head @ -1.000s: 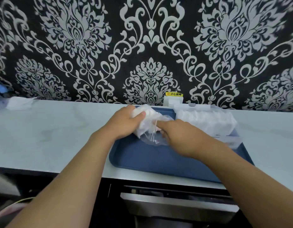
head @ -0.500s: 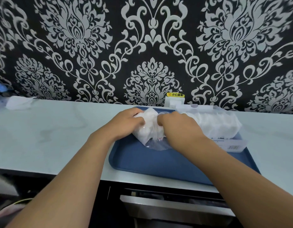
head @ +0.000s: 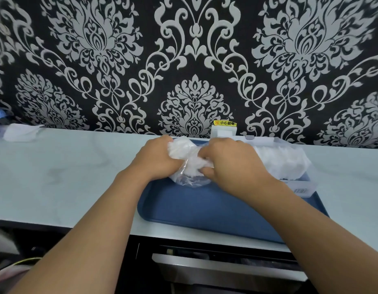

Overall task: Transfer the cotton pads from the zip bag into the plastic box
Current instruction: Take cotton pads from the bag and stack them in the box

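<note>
The pale marble-look countertop (head: 56, 177) fills the width of the view under black wallpaper printed with silver damask (head: 99, 60). On it, from the centre out toward 3 o'clock, lies a dark blue rectangular plastic tray (head: 205, 209). At the tray's 2 o'clock corner sits the clear rectangular plastic box (head: 305, 186), already heaped with white cotton pads (head: 279, 160); a barcode label shows on its near rim. At the tray's 12 o'clock edge, just left of the box, is the crumpled clear zip bag (head: 188, 179), with more white pads bunched inside.

The left hand (head: 156, 162) grasps the bag from its 9 o'clock side, fingers curled into the plastic. The right hand (head: 232, 164) is clenched on the bag from the 3 o'clock side, its thumb and fingers sunk into the folds; whether it pinches pads or only film cannot be told. A small white wall socket with a yellow warning sticker (head: 224, 129) stands at 12 o'clock behind the hands, and a white folded cloth (head: 20, 132) lies far out at 9 o'clock.

The step in hand looks like working a further clump of pads out of the bag. The next move likely calls for the left hand to anchor the bag while the right draws the clump free and carries it toward 3 o'clock over the box, without spilling the heap.
</note>
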